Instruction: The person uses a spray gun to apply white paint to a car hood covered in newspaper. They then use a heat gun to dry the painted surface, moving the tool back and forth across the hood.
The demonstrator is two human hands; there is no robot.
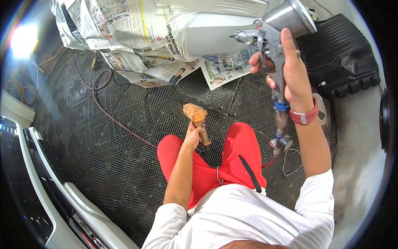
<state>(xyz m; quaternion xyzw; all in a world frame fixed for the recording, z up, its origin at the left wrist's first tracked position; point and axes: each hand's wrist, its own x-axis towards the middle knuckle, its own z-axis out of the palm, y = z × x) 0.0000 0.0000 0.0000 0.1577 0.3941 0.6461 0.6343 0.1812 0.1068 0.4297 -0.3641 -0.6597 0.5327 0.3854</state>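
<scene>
My right hand is raised at the upper right, its fingers wrapped round the grip of a metal paint spray gun. A silver cup sits on top of the gun. Its nozzle points left, toward a pale grey panel framed by taped newspaper. Below the grip hang a blue-ringed fitting, a small gauge and a red hose. Lower, between my knees, my left hand closes round the handle of a worn orange-tan pistol-shaped tool; its exact kind is unclear.
Black ribbed matting covers the floor. A dark red hose snakes across it at the left. White car body parts stand at the lower left. A black ribbed plastic piece lies at the right. A bright lamp shines at the upper left.
</scene>
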